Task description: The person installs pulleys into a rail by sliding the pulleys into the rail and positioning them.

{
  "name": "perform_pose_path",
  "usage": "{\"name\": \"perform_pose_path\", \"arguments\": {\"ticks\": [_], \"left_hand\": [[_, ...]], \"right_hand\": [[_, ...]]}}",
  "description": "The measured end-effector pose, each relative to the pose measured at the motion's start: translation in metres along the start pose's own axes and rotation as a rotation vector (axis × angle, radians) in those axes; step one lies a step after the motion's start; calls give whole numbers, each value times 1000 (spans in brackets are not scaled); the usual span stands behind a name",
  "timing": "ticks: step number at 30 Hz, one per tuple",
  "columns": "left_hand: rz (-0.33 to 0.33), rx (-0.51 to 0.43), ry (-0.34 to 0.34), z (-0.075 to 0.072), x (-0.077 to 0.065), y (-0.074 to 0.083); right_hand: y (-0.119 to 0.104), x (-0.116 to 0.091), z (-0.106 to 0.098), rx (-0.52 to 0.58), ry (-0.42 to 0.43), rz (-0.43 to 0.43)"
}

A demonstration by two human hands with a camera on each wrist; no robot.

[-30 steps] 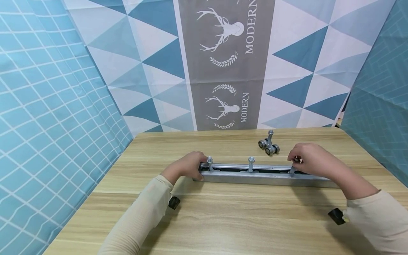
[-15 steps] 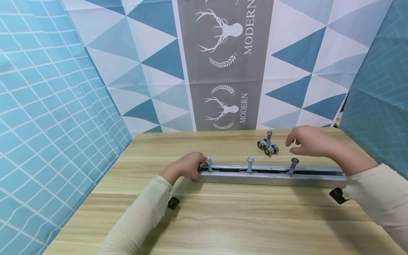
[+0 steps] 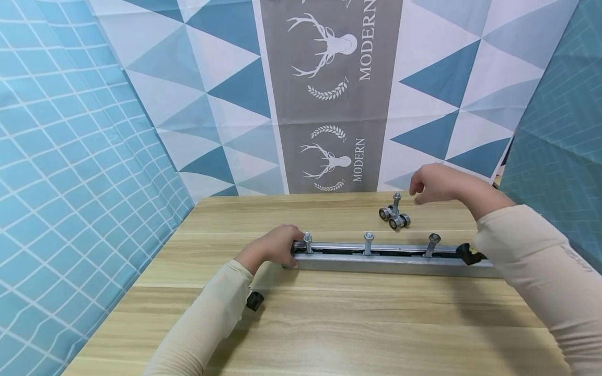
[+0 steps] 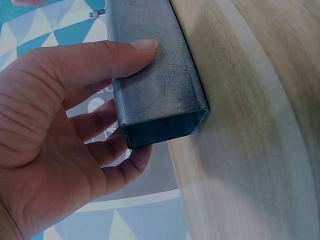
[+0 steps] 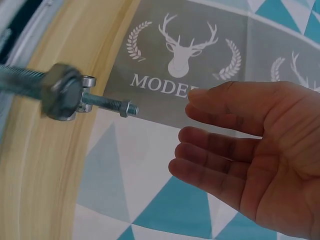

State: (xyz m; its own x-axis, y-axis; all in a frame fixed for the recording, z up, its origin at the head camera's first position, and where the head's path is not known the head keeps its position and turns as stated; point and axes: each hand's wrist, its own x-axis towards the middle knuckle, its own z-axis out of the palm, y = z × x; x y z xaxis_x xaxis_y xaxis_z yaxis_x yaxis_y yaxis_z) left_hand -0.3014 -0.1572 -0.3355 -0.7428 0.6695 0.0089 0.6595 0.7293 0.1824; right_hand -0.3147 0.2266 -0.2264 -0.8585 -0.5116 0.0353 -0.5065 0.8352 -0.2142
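A metal channel rail (image 3: 376, 265) lies across the wooden table, its slot facing up. Three bolts stand out of the slot: a left bolt (image 3: 308, 243), a middle bolt (image 3: 369, 243) and a right bolt (image 3: 432, 245). My left hand (image 3: 277, 245) grips the rail's left end; in the left wrist view the thumb (image 4: 145, 47) lies on its side wall near the open end. Behind the rail, a roller trolley (image 3: 395, 213) with several wheels sits with its bolt upright. My right hand (image 3: 439, 185) is raised just right of that trolley, fingers loosely bent, holding nothing.
The wooden table (image 3: 329, 324) backs onto a patterned cloth (image 3: 338, 104) with deer prints. Blue cloth walls (image 3: 84, 198) flank it on the left and right. A black wrist camera (image 3: 467, 254) under the right sleeve overlaps the rail's right part in the head view.
My right hand has let go of the right bolt and moved up and away over the rail, then left toward the roller trolley. The left hand stays on the rail's end.
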Motion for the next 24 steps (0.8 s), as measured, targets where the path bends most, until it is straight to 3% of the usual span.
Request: {"name": "perform_pose_path", "arguments": {"ticks": [11, 24], "left_hand": [[-23, 5, -6, -4, -1, -1], [-32, 4, -8, -1, 3, -4]], "right_hand": [[10, 34, 9, 131, -14, 146], [17, 66, 31, 138, 58, 258]]}}
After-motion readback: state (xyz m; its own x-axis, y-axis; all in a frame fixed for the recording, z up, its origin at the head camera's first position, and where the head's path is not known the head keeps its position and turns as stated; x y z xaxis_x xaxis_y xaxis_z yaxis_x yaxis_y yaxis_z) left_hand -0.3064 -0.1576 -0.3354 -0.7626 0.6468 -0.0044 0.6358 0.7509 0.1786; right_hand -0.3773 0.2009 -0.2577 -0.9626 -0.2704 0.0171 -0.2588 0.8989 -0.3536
